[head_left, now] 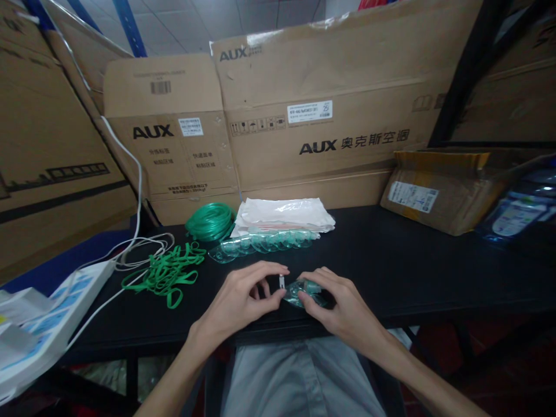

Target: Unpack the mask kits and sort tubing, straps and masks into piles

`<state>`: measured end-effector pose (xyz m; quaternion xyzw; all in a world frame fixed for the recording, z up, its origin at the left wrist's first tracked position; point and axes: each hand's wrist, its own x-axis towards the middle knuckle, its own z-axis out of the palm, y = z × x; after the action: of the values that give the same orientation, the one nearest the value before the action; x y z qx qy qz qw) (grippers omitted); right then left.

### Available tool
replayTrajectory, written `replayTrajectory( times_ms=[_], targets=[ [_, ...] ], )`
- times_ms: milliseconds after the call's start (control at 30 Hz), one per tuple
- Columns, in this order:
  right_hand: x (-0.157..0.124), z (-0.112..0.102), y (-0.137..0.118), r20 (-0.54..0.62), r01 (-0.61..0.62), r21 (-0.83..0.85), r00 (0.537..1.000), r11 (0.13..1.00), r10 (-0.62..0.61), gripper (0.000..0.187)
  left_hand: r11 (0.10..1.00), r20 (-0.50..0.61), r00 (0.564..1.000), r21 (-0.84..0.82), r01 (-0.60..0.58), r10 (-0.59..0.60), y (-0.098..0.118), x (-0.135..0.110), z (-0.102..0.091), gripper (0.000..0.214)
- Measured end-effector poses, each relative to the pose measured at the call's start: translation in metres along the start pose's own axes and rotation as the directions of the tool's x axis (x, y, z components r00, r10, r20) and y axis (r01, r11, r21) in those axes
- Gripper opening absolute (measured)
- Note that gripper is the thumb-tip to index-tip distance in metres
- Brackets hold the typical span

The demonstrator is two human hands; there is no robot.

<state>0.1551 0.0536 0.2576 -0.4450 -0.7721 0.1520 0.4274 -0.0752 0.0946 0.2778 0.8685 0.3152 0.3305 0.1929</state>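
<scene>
Surface (369, 260) sits just under the left hand (247, 295) and the right hand (341, 298). The right hand pinches a clear green piece (294, 289), just beside the left hand, and a soft grip should keep it from bending. The left hand holds a tiny white piece (282, 281) by its ends, so a light, still pinch should stop it slipping.

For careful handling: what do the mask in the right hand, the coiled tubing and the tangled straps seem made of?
Mask: probably plastic, glossy; it's translucent with highlights.
Coiled tubing: likely flexible plastic, shiny; translucent loops.
Straps: perhaps elastic or rubber, matte; flat, curling bands.
</scene>
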Motion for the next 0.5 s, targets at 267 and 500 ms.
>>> replayTrajectory(
  times_ms=[267,500],
  targets=[
    [-0.001,0.001,0.003,0.012,-0.019,0.020,1.000,1.000,0.019,0.013,0.992,-0.067,0.997,0.122,0.039,-0.031,-0.020,-0.009,-0.040,0.015],
    [-0.002,0.000,0.003,0.021,-0.012,0.024,1.000,1.000,0.011,0.016,0.959,0.004,0.998,0.278,0.060,-0.063,-0.030,-0.019,-0.036,0.025]
  ],
)
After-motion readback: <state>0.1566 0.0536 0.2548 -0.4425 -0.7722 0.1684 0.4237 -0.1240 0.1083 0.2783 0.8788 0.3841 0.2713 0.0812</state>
